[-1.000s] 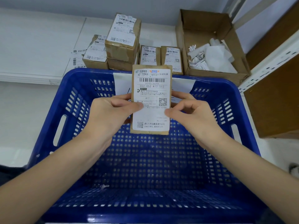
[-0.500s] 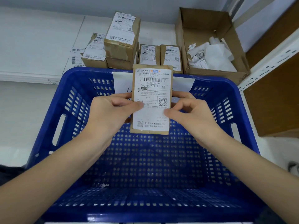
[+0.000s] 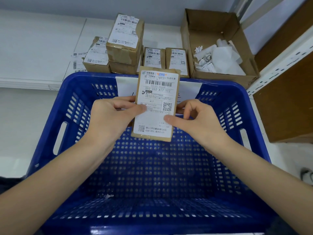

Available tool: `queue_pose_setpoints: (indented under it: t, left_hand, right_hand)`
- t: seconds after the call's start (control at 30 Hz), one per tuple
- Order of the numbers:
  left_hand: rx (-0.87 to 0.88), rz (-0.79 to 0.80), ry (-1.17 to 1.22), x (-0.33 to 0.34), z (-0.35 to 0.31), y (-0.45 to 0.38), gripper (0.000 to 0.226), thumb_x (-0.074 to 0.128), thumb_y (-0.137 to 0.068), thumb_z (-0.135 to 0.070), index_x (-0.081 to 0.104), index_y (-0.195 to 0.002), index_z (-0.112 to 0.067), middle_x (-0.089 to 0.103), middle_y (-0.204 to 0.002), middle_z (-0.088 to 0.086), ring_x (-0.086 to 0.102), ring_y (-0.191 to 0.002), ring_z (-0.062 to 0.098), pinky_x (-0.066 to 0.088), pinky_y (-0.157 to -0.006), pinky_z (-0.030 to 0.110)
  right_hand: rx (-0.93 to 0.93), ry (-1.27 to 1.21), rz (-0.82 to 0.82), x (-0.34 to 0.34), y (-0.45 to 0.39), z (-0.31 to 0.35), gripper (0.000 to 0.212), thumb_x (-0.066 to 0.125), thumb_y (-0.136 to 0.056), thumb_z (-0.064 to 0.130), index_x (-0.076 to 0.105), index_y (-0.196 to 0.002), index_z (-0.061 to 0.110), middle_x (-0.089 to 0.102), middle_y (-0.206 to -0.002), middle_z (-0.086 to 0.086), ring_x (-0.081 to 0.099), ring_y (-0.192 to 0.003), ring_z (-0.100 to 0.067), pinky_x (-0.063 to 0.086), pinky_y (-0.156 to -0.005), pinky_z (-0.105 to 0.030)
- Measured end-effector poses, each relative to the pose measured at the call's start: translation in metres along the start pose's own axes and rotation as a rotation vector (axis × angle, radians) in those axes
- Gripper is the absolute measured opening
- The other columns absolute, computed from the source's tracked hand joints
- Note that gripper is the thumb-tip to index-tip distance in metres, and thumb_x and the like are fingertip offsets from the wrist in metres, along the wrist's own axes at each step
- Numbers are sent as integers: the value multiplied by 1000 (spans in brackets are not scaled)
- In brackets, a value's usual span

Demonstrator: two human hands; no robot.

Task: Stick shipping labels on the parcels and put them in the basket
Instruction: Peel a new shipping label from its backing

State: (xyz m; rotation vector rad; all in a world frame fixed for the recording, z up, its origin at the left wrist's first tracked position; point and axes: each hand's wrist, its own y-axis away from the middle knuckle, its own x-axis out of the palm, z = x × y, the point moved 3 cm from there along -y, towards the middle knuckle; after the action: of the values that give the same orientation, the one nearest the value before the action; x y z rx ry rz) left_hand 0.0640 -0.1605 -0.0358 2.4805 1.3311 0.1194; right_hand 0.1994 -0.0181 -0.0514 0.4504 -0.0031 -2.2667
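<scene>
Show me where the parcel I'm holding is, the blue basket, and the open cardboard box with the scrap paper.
Parcel (image 3: 156,92): head view, on its white label below the barcode.
Blue basket (image 3: 50,106): head view, on its left side wall.
Open cardboard box (image 3: 210,21): head view, on its bare inner back wall.

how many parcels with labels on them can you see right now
6. One parcel held by both hands over the basket; behind it, two stacked, one left, two right. More may be hidden.
</scene>
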Motion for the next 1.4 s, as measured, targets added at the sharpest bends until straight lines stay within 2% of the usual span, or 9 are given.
queue_pose_setpoints:
  t: [0.13, 0.27, 0.43, 0.7, 0.8, 0.97, 1.17, 1.27, 1.4]
  left_hand:
    - [4, 0, -8, -1, 0, -1, 10, 76, -77, -5, 75, -69, -11, 73, -90, -17, 71, -78, 6, 57, -64, 19]
    - [1, 6, -18, -1, 1, -1, 7, 77, -77, -6, 76, -71, -11, 74, -93, -14, 71, -81, 7, 58, -68, 21]
    - [-6, 43, -50, 2, 2, 2, 2, 77, -76, -8, 77, -77, -7, 74, -97, -13, 71, -82, 8, 59, -68, 23]
    - [7, 83, -41, 5, 1, 6, 5, 76, -76, -3, 75, -72, -5, 73, -97, -12, 71, -81, 7, 56, -63, 18]
    - [16, 102, -62, 5, -1, 6, 7, 74, -77, -2, 74, -71, -5, 72, -98, -13, 70, -81, 5, 56, -63, 18]
    - [36, 107, -82, 7, 1, 9, 13, 75, -77, -1, 74, -66, -7, 72, -97, -12, 70, -81, 6, 57, -69, 20]
    - [76, 154, -133, 9, 5, 12, 15, 78, -75, -5, 76, -63, -14, 72, -94, -14, 69, -86, 4, 56, -76, 19]
    - [131, 178, -193, 10, 4, 14, 17, 78, -75, -7, 76, -63, -19, 72, -94, -15, 68, -87, 1, 54, -75, 15]
    - [174, 193, -255, 11, 2, 14, 15, 77, -76, -8, 75, -66, -19, 69, -99, -17, 66, -88, -3, 49, -72, 9]
  right_hand:
    - [-14, -17, 71, 5, 0, 1, 43, 85, -65, 23, 49, -89, 24, 53, -124, -1, 60, -106, -9, 55, -84, -27]
    - [-57, 82, 224, 4, 0, 8, 109, 87, -57, 33, 13, -137, 42, 24, -142, 18, 49, -123, -11, 50, -96, -28]
    - [-115, 153, 371, 2, 0, 13, 135, 87, -54, 35, -24, -127, 52, 3, -147, 26, 28, -137, -6, 40, -87, -2]
    - [-30, 201, 397, -10, -2, 19, 143, 87, -61, 20, -32, -135, 45, 26, -142, 23, 56, -110, -5, 48, -83, -8]
    - [-46, 191, 405, -14, -5, 21, 138, 86, -61, 22, -25, -140, 46, 39, -132, 23, 67, -94, -12, 56, -85, -32]
    - [-93, 113, 300, -21, -10, 24, 76, 74, -73, 32, 23, -129, 36, 61, -119, 12, 63, -104, -10, 59, -74, -31]
    - [-112, 203, 181, -26, -13, 22, 16, 42, -91, 47, 35, -97, 33, 70, -91, 4, 69, -78, -11, 58, -64, -38]
    - [-166, 238, 97, -26, -12, 21, 18, 32, -100, 42, 39, -94, 26, 68, -85, -5, 67, -77, -24, 53, -62, -53]
    - [-168, 218, 36, -25, -11, 18, 24, 30, -103, 35, 40, -92, 17, 63, -74, 5, 65, -73, -17, 51, -60, -51]
